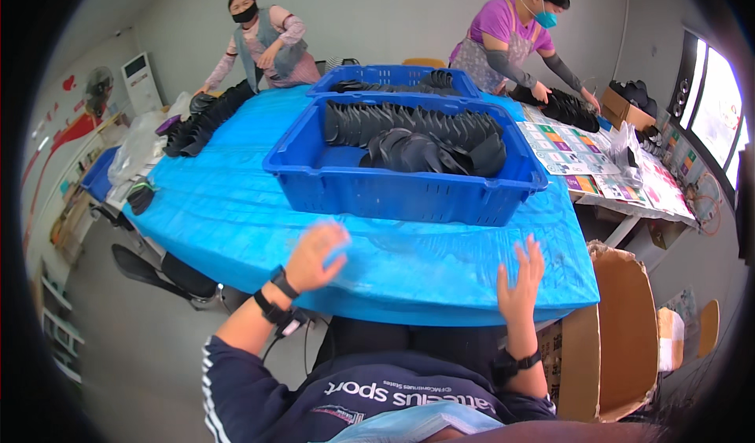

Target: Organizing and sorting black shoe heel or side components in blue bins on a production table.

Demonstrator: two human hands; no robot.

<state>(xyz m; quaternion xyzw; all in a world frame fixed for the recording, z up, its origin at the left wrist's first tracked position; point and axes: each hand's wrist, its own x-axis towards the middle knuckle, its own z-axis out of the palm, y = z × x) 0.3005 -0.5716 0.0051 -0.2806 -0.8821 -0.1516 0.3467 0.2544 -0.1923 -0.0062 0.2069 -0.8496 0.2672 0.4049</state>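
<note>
Black curved pieces nested in two rows inside near blue crate on blue-covered table. Crate part-full: floor bare at left. Far-left row, far-right row remain outside crates. Left hand, right hand empty, fingers loose, well apart, near side.

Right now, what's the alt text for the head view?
The wearer's left hand and right hand, both empty, are raised before a blue crate of black pieces on a blue-covered table. A second blue crate sits behind; a masked co-worker stands at left, another at right.
</note>
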